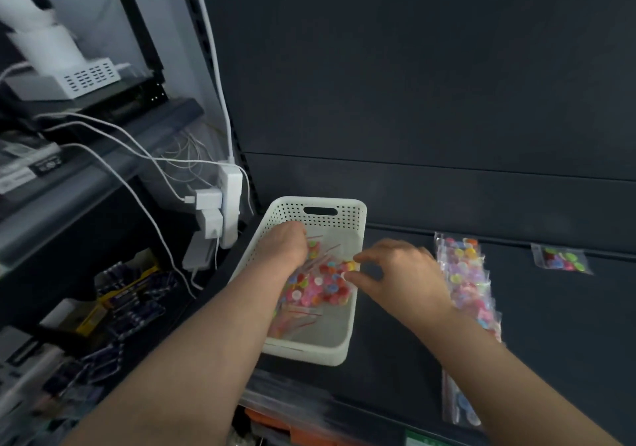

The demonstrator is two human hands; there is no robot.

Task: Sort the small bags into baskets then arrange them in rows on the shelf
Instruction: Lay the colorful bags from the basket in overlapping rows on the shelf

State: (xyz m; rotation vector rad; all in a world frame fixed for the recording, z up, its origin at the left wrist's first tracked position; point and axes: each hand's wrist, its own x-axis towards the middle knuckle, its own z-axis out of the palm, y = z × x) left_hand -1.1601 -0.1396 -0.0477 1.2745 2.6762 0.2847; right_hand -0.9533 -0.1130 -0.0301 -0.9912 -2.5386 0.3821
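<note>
In the white plastic basket (pixel 359 220) my right hand (pixel 402 270) pinched a small clear bag of bright buttons (pixel 330 283), seemingly light and slippery, best held by its edge; whether my left hand (pixel 285 244) gripped anything, I couldn't tell.

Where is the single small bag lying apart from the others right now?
In the head view, the single bag lies on the dark shelf at far right, beyond the row of bags beside the white basket.
</note>
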